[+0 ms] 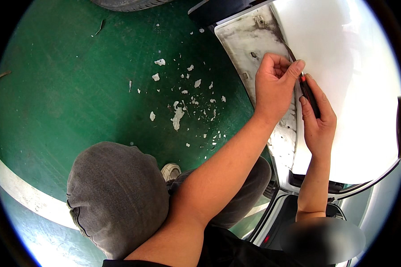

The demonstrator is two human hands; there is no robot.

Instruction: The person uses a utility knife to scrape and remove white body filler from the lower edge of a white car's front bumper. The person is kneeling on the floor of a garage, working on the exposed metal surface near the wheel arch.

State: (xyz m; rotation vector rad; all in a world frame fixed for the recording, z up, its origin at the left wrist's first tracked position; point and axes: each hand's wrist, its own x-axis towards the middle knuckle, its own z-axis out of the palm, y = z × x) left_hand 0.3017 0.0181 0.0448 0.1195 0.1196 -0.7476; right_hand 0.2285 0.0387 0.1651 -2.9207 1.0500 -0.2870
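Note:
My right hand [320, 120] grips a slim tool by its black handle [312, 99], which has a red part near the front. A thin dark shaft or blade runs on from it, past my left thumb, along the edge of a white vehicle panel [343, 89]. Whether it is a knife or another tool I cannot tell. My left hand [275, 86] is closed, with fingers curled and thumb pressed down beside the tool's front end. What it pinches is hidden. Beneath that hand, the panel's narrow side face [243, 46] looks stained and patchy, with small holes.
White flakes [178, 118] lie scattered over the green floor [75, 89] to the left. A tyre [129, 4] shows at the top. My bent knee [120, 196] and shoe [170, 171] are below. A pale stripe [35, 196] crosses the floor at lower left.

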